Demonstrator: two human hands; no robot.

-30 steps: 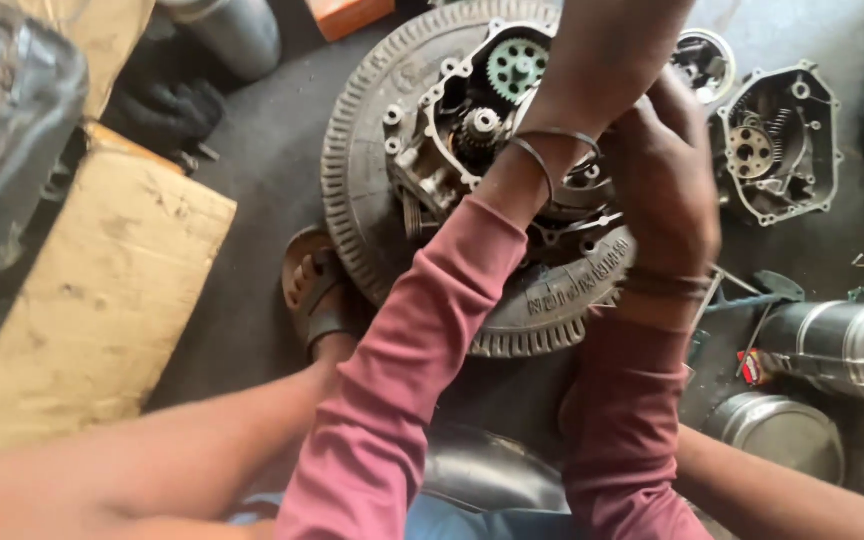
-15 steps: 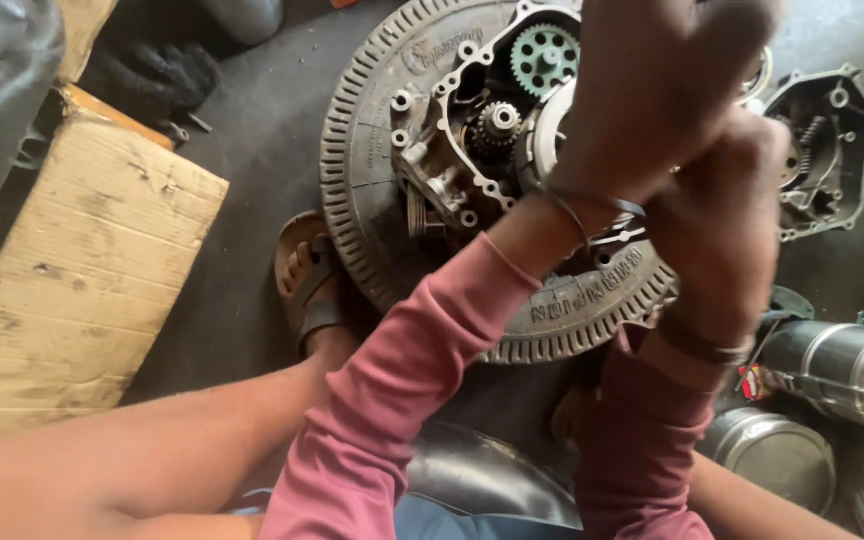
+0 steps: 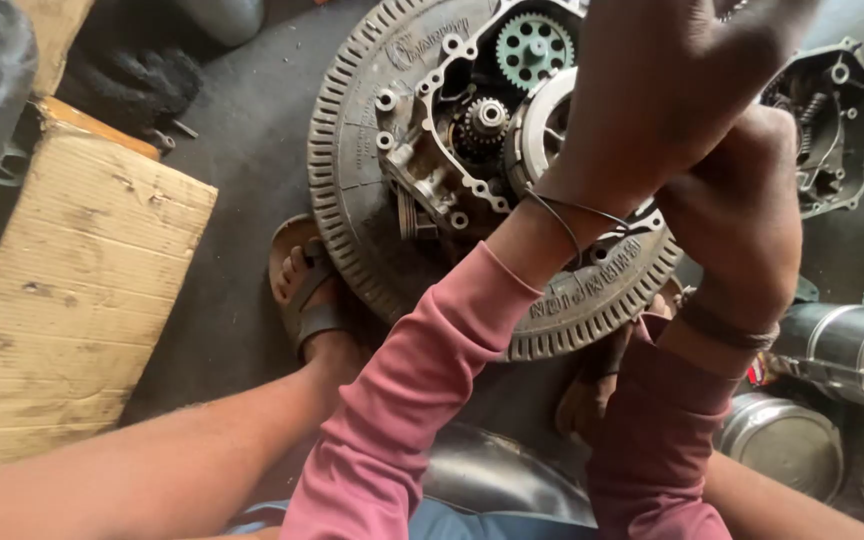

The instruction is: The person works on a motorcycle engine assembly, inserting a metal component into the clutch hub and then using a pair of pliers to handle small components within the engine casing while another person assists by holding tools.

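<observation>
While both hands are raised close to the camera, they hang over an opened engine case (image 3: 452, 150) that lies on a big toothed ring (image 3: 352, 190) on the dark floor (image 3: 242, 130). The left hand (image 3: 672, 90) covers the right part of the case, and the right hand (image 3: 742, 220) sits just beside and below it, the two touching or nearly so. Only the backs of the hands show, so I cannot tell whether the fingers are open or closed, nor whether they hold anything.

The case already stands uncovered: a green gear (image 3: 534, 48) at the far side, a small steel gear (image 3: 482, 118) next to it and the edge of a round clutch (image 3: 542, 130) are all bare. A side cover (image 3: 832, 130) lies apart on the floor to the right, so the opening looks done; the parts inside seem still in place, with the work on them left.

A worn cardboard box (image 3: 72, 300) lies at the left, a sandalled foot (image 3: 307, 290) rests near the ring, and shiny metal cylinders (image 3: 842, 345) lie at the near right.
</observation>
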